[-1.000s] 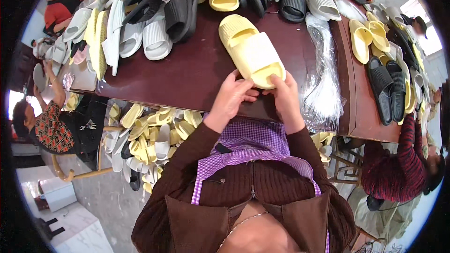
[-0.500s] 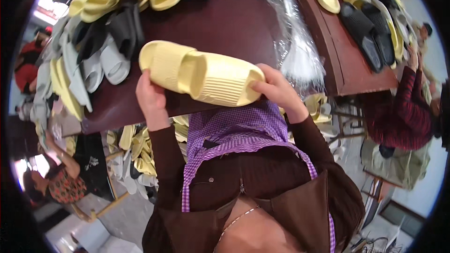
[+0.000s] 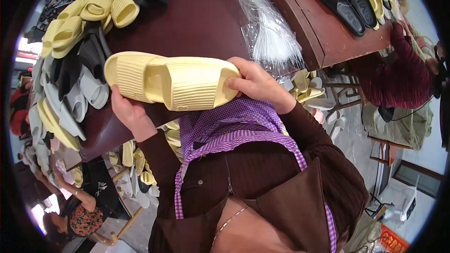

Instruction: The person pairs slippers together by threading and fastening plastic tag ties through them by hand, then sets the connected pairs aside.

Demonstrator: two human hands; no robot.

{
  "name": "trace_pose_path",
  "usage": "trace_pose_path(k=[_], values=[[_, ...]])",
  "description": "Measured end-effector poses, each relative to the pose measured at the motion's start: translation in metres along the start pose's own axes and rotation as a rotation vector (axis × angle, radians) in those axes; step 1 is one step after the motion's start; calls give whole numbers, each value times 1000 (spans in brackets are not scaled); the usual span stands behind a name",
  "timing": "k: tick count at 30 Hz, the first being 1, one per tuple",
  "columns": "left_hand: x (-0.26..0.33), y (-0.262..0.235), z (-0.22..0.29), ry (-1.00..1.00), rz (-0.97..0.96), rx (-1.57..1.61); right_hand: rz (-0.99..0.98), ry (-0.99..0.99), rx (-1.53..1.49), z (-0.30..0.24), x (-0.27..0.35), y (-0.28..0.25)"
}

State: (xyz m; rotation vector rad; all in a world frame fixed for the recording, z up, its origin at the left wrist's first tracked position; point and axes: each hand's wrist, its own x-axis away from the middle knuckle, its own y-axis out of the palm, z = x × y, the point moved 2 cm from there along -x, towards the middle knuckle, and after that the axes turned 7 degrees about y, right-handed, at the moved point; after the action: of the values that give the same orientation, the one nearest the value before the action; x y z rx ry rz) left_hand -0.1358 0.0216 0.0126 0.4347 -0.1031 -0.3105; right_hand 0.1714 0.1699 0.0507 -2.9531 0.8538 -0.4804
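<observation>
Both hands are closed on a pale yellow slipper (image 3: 173, 82), held level above the dark brown table (image 3: 201, 23): its heel end is gripped by the right hand (image 3: 258, 84), its underside supported by the left hand (image 3: 131, 115).

Slipper workshop: dark red worktable (image 3: 201, 23) heaped with yellow, grey, black slippers (image 3: 70, 61), more dumped beneath it; clear bag bundle (image 3: 272, 37) on table; co-workers alongside.

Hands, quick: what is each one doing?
Left hand: closed on one end of the yellow slipper.
Right hand: closed on the slipper's other end.
</observation>
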Motion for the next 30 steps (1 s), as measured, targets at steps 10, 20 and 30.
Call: trace_pose_path(k=[10,20,30], values=[[-48,4,82,106,-116,-179,190,-275,78,-21,33,-78],[-95,93,8,142,-478,-387,625,-734,547,-91,-65,-93],[57,120,-6,720,-750,-706,657,-363,592,-8,27,-99]])
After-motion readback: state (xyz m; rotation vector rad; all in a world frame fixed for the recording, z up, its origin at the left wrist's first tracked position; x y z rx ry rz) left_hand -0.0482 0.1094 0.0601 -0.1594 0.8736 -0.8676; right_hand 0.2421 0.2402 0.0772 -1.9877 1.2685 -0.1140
